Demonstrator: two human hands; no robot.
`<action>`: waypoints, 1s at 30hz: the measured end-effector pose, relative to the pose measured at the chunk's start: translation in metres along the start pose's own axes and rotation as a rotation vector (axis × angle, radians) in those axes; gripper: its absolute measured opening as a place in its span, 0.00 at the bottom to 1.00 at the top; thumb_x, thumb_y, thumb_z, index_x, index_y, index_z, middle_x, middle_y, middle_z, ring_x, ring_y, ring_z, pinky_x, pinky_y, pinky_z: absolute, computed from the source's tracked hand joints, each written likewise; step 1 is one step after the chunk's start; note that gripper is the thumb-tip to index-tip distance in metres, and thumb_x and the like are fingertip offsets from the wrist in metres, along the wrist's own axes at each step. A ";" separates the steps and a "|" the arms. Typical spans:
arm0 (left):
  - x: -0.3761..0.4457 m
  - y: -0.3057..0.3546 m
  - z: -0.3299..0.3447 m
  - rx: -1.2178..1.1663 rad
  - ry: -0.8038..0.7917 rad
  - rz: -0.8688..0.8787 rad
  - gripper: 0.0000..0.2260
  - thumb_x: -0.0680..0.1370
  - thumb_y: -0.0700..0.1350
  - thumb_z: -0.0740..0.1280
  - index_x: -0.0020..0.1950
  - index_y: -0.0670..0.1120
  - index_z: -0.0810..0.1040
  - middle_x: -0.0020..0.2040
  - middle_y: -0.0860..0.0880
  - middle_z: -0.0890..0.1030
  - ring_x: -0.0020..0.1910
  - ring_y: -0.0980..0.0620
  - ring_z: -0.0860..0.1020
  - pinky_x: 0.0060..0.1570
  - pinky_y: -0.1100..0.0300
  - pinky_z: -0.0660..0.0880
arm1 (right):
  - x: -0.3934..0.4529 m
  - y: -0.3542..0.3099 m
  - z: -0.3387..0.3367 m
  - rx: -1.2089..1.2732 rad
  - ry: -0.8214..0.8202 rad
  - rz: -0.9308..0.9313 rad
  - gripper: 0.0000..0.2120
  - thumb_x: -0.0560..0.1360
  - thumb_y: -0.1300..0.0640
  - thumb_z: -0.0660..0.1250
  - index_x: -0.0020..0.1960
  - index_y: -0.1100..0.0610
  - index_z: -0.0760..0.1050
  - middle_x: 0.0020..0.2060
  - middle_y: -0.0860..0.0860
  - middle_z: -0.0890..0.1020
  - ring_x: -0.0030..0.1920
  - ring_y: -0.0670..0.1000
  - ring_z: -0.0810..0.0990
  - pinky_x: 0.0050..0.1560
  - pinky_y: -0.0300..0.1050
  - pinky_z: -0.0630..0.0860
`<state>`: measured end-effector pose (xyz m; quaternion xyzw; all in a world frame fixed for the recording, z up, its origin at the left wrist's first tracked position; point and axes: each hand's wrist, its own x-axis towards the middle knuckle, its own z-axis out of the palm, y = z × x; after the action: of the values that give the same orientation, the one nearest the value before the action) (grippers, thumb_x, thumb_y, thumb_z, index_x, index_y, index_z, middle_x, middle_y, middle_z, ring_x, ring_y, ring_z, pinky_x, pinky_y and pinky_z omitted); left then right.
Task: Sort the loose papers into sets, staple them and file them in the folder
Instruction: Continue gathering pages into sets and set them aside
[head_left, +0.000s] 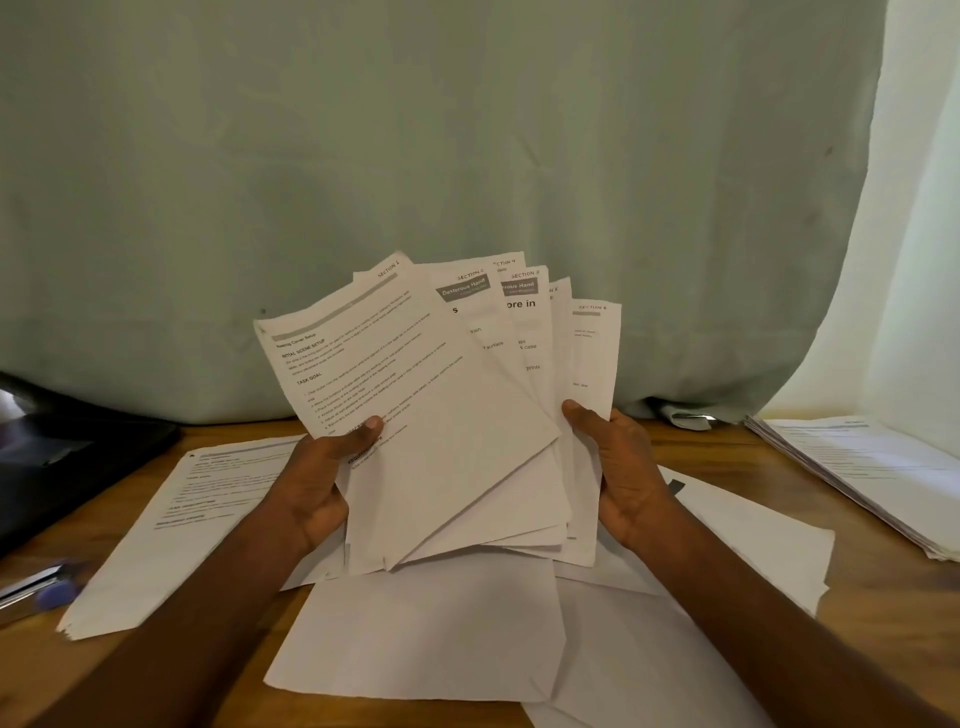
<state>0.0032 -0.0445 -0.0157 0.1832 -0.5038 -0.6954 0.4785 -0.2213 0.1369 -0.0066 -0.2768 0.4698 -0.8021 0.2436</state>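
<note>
A fan of several printed sheets (447, 415) is held upright above the wooden table (737, 457); their top corners read "SECTION" with numbers. My left hand (322, 478) grips the fan's left lower edge, thumb pressed on the front sheet. My right hand (618, 467) grips the right edge, thumb on the front of the rearmost sheets. More loose sheets (431, 634) lie flat on the table under the fan. A stapler (36, 587) with purple parts lies at the left edge. A black folder (67, 457) sits at the far left.
A stack of printed papers (872, 478) lies at the right side of the table. One printed sheet (176, 525) lies left of my left arm. A pale green cloth (467, 156) hangs behind the table.
</note>
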 end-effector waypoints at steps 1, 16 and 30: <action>0.001 -0.001 -0.001 0.006 0.006 0.005 0.23 0.78 0.34 0.69 0.73 0.45 0.76 0.67 0.44 0.81 0.69 0.41 0.77 0.73 0.42 0.70 | 0.000 0.000 0.000 -0.003 -0.004 -0.005 0.12 0.77 0.55 0.73 0.60 0.52 0.80 0.54 0.54 0.87 0.52 0.59 0.86 0.55 0.60 0.82; 0.013 -0.007 -0.012 0.036 0.022 0.011 0.24 0.79 0.33 0.69 0.75 0.42 0.74 0.70 0.41 0.79 0.71 0.39 0.75 0.75 0.41 0.67 | 0.002 0.002 -0.002 -0.013 -0.101 0.021 0.16 0.81 0.61 0.68 0.67 0.52 0.76 0.58 0.53 0.86 0.57 0.59 0.84 0.62 0.63 0.79; 0.013 -0.007 -0.012 -0.027 0.015 -0.040 0.22 0.80 0.32 0.67 0.74 0.41 0.75 0.70 0.40 0.79 0.71 0.39 0.75 0.75 0.41 0.67 | 0.000 -0.003 -0.001 -0.044 -0.091 -0.014 0.22 0.79 0.63 0.70 0.71 0.54 0.74 0.62 0.55 0.84 0.61 0.61 0.82 0.65 0.66 0.76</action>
<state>0.0029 -0.0613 -0.0237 0.1920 -0.4870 -0.7103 0.4706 -0.2222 0.1389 -0.0044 -0.3215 0.4740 -0.7797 0.2531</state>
